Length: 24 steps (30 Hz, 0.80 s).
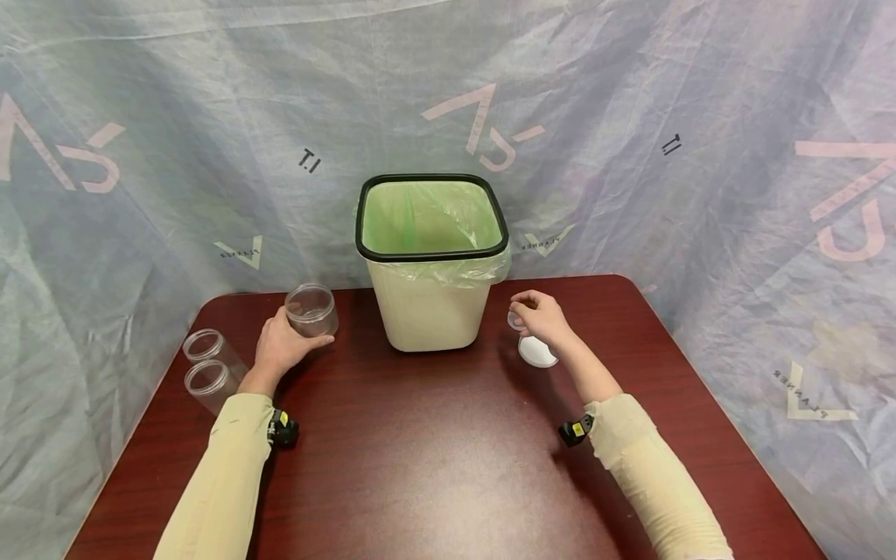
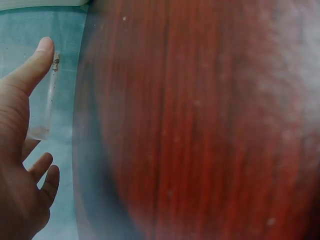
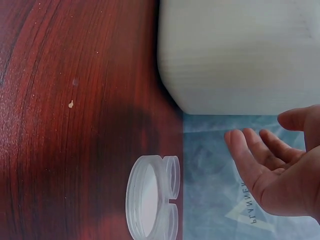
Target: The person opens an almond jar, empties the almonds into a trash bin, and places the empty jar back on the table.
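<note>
My left hand [image 1: 280, 346] grips a wide clear plastic jar [image 1: 313, 313] at the table's back left, with the thumb along its near side. Part of that jar's wall [image 2: 44, 107] shows past the thumb in the left wrist view. Over at the back right, my right hand [image 1: 542, 317] hovers above several clear lids. Its fingers are loosely bent and hold nothing in the right wrist view. Below it lies a larger round lid with a white disc [image 3: 150, 200], and two smaller clear lids [image 3: 172, 177] sit beside that one.
A cream trash bin [image 1: 430, 307] with a black rim and green liner stands at the back between the hands. Two narrower clear jars [image 1: 208, 377] stand by my left forearm, near the left table edge. A printed grey curtain [image 1: 392, 93] hangs behind the table.
</note>
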Each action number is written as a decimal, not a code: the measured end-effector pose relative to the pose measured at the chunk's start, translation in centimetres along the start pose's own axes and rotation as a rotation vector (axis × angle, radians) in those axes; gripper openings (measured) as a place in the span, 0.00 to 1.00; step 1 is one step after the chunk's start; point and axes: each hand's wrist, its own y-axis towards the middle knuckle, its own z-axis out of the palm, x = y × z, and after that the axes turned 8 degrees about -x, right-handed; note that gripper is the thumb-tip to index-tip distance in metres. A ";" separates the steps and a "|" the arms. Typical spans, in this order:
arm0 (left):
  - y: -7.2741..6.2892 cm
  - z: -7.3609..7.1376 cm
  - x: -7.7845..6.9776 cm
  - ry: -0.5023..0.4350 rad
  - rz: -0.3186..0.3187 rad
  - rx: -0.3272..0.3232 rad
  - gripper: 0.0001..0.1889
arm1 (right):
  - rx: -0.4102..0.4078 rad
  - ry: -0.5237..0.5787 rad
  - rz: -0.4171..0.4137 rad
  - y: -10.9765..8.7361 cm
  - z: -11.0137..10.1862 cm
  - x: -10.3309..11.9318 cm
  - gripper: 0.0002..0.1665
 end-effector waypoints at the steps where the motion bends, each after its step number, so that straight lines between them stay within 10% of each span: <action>1: 0.0 0.0 0.0 -0.001 0.002 0.003 0.58 | 0.001 0.002 0.002 -0.1 0.0 0.0 0.19; 24: -0.4 0.4 0.8 0.003 -0.010 0.031 0.60 | 0.010 0.025 -0.007 -0.2 0.2 -0.5 0.18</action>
